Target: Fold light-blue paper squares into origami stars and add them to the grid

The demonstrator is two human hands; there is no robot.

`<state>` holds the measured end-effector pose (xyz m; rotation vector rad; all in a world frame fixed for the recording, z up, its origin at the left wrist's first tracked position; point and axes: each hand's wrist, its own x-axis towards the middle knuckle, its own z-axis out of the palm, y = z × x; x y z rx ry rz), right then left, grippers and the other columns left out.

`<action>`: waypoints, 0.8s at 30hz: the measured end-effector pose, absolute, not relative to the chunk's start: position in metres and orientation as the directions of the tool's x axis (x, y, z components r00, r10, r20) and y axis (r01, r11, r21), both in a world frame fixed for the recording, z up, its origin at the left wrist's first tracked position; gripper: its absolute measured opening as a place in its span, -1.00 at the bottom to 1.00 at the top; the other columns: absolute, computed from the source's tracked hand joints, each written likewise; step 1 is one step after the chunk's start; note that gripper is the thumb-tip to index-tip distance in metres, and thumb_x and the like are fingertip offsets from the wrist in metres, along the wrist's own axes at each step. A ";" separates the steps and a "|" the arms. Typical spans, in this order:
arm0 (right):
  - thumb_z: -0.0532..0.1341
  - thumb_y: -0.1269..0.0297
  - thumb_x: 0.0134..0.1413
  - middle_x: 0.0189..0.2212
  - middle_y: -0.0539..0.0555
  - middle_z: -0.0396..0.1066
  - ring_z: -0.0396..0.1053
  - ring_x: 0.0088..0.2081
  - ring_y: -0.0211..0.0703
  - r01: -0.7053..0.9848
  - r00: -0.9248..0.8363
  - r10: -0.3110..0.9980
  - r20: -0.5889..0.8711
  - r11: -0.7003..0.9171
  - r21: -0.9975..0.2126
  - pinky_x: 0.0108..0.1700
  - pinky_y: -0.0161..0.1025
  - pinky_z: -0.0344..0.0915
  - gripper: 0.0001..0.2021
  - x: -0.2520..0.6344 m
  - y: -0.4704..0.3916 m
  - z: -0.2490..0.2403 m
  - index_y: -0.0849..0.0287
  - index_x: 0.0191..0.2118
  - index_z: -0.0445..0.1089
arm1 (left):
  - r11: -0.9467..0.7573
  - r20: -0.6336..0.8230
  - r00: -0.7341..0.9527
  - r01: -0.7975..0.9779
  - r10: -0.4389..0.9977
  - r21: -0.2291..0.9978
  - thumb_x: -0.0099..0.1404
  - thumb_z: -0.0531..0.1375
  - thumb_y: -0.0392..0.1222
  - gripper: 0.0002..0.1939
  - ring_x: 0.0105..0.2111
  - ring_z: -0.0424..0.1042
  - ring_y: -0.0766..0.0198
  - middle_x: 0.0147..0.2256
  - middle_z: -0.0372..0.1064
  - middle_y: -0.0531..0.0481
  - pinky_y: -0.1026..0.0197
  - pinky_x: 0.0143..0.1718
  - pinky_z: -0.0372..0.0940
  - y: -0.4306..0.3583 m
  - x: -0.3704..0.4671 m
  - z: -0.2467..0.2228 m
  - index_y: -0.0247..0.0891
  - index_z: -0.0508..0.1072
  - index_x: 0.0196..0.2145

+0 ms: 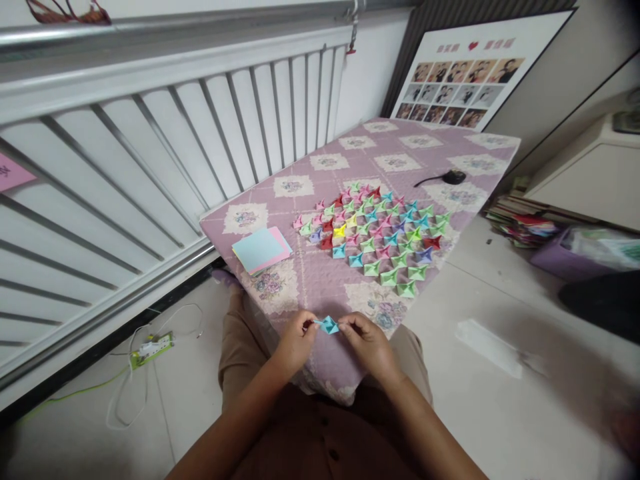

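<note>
Fingers of left hand [294, 343] and right hand [371, 343]: pinching one blue piece [329, 325] by opposite tips, at table's [313, 287] near end; apparently almost shaped, detail small. Finished: coloured pieces [367, 246], rowed beyond. Unfolded: paper stack [259, 250], left.

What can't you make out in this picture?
All in the head view:
- Ends of the blue folded paper piece: covered by the left hand and right hand.
- Lettering on the white photo board: too small.
- Sheet count in the blue-topped paper stack: top sheet hides it.
- Pink paper note: cut by left edge.
</note>
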<state>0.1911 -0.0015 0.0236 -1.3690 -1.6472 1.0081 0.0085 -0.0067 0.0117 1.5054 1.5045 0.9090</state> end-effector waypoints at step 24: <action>0.09 0.30 0.09 -0.37 0.05 0.40 0.36 -0.27 -0.13 0.530 -0.177 0.977 0.123 0.200 -0.824 -0.16 -0.18 0.28 -0.88 0.201 -0.002 -0.002 0.11 -0.34 0.37 | -0.194 0.041 0.236 0.671 0.971 0.716 0.22 0.09 -0.37 -0.87 -0.23 0.30 0.24 -0.30 0.35 0.01 0.21 -0.18 0.19 -0.003 0.006 -0.002 -0.23 0.41 -0.33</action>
